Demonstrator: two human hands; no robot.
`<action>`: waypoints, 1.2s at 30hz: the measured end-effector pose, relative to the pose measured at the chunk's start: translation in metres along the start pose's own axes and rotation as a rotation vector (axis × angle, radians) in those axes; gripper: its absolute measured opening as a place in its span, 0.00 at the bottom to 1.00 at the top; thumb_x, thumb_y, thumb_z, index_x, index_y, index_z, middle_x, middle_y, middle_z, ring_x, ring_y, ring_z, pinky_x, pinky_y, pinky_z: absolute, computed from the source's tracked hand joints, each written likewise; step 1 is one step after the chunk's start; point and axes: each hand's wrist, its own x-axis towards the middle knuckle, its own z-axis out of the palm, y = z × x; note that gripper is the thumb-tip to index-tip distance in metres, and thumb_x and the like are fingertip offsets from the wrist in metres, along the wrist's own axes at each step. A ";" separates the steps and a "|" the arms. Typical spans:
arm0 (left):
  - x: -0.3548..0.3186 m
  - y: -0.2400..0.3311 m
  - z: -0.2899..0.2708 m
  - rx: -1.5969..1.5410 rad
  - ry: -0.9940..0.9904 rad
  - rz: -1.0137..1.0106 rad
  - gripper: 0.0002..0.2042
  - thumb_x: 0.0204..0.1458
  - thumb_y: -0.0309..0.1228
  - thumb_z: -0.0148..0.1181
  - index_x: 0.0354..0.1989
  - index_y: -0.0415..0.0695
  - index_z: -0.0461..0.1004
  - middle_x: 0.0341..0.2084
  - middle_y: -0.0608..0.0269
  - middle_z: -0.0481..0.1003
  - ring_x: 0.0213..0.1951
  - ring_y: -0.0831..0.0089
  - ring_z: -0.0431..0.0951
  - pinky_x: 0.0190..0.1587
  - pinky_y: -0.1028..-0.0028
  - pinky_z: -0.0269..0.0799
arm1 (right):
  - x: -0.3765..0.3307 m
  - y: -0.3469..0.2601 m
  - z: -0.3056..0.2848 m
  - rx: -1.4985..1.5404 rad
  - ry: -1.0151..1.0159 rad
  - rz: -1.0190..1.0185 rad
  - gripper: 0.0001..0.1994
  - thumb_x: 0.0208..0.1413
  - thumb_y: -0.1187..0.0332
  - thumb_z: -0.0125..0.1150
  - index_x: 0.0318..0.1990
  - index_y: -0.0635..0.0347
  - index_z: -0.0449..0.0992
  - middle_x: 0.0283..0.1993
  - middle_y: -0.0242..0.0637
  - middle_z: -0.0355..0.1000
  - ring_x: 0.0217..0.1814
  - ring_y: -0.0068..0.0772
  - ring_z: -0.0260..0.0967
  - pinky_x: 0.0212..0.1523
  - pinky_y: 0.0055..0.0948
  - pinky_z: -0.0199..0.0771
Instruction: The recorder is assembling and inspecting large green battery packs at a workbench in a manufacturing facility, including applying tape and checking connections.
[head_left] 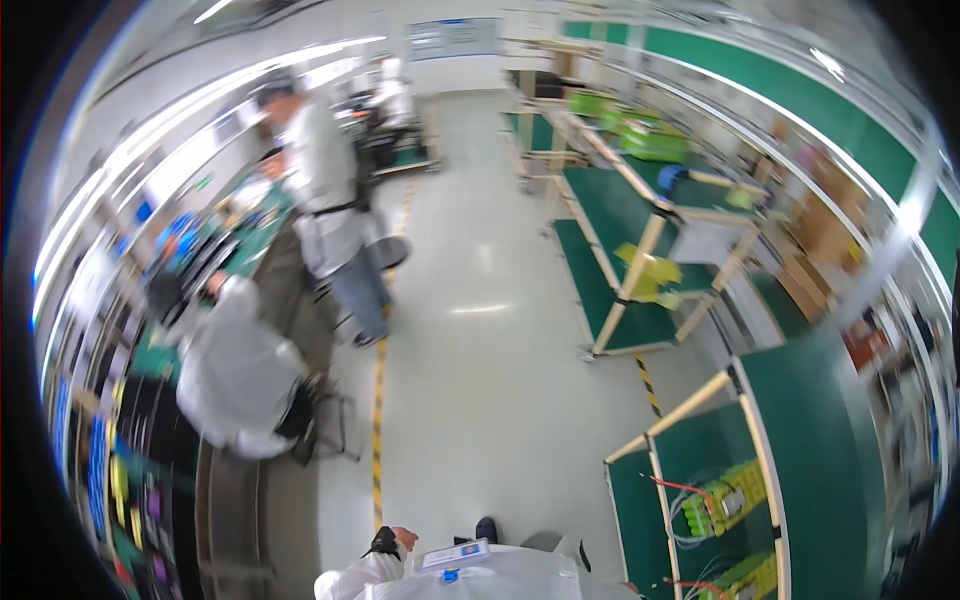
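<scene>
Pale grey factory floor point(480, 340) stretches ahead, split by a yellow-and-black striped line point(378, 440), with everything smeared by motion blur. Green-topped workbenches with pale wooden frames point(620, 250) line the right side. On the nearest green bench point(800, 440), at lower right, lie yellow-green battery packs with red and white wires point(725, 500).

At the bottom edge the person's left hand point(390, 542) shows at the end of a white sleeve point(350, 580). It has a dark band at the wrist and its fingers are curled loosely; nothing can be made out in it, and whether it grips anything cannot be told. It is well apart from the battery packs. No right hand is visible.

On the left, a seated person in a white coat point(235, 385) bends over a cluttered bench, and a standing person in a white coat and blue trousers point(330, 210) is just behind.
</scene>
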 end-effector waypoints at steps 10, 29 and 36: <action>0.244 0.261 -0.308 -0.306 0.013 0.003 0.10 0.56 0.28 0.55 0.45 0.45 0.77 0.35 0.61 0.81 0.36 0.67 0.82 0.38 0.67 0.80 | 0.065 -0.087 0.003 0.030 0.144 0.084 0.20 0.58 0.52 0.45 0.31 0.53 0.80 0.33 0.45 0.79 0.42 0.53 0.77 0.43 0.47 0.74; 0.586 0.974 -0.298 0.940 -0.168 1.141 0.13 0.53 0.36 0.52 0.29 0.41 0.79 0.29 0.50 0.81 0.28 0.55 0.82 0.34 0.60 0.77 | 0.075 -0.332 -0.156 1.221 0.320 0.339 0.12 0.58 0.58 0.62 0.38 0.56 0.83 0.34 0.36 0.79 0.35 0.35 0.75 0.36 0.37 0.75; 0.561 1.125 -0.148 0.737 -0.548 1.210 0.14 0.53 0.41 0.54 0.34 0.43 0.79 0.31 0.49 0.80 0.31 0.53 0.81 0.37 0.58 0.75 | 0.054 -0.319 -0.351 1.335 0.311 0.563 0.12 0.58 0.58 0.61 0.38 0.55 0.83 0.34 0.37 0.79 0.35 0.36 0.76 0.36 0.37 0.75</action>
